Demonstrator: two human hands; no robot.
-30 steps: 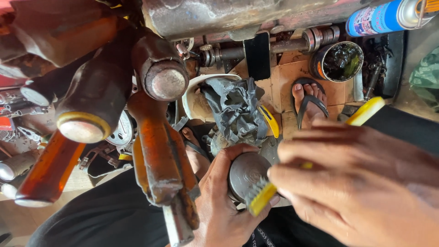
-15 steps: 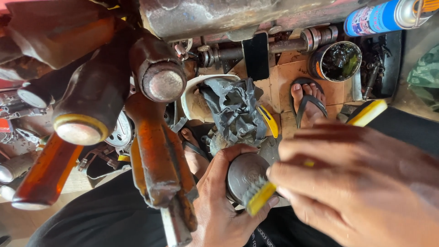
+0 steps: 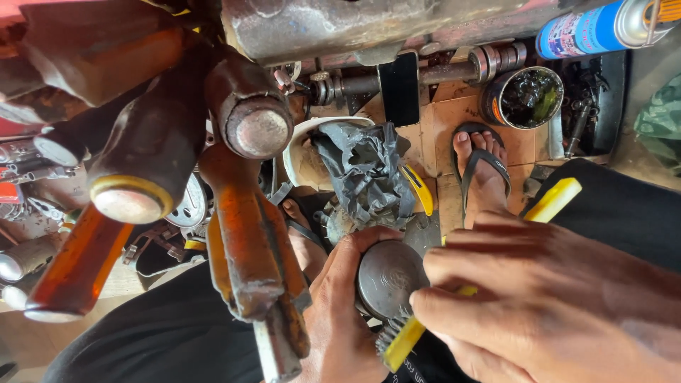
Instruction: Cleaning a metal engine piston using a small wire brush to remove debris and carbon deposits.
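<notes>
Head view, looking straight down. Left hand (image 3: 340,312) grips a round grey metal part (image 3: 389,278) from its left side, fingers curled over the top edge, thumb low; hand is clamped on it. The part sits low centre, between the two hands, domed face up toward the camera. Right hand (image 3: 546,305) comes in from the right, fingers closed around a yellow brush (image 3: 425,319); handle runs diagonally up right and its far end pokes out above the knuckles. Bristle end is at the lower edge of the metal part, touching it or just beside it, hard to tell which. Right fingertips are just right of the part.

Just above the part: crumpled grey rag (image 3: 365,174) lying in a white bowl (image 3: 298,152). Foot in a black sandal (image 3: 482,167) on the tiled floor (image 3: 443,113), up right of the part. Open tin of dark grease (image 3: 523,96) further up right, blue spray can (image 3: 603,28) at the top right corner. Black phone (image 3: 399,89) leans upright top centre. Rusty orange machine parts (image 3: 248,234) fill the left half, close to the lens, blurred. Black trousers (image 3: 163,333) along the bottom.
</notes>
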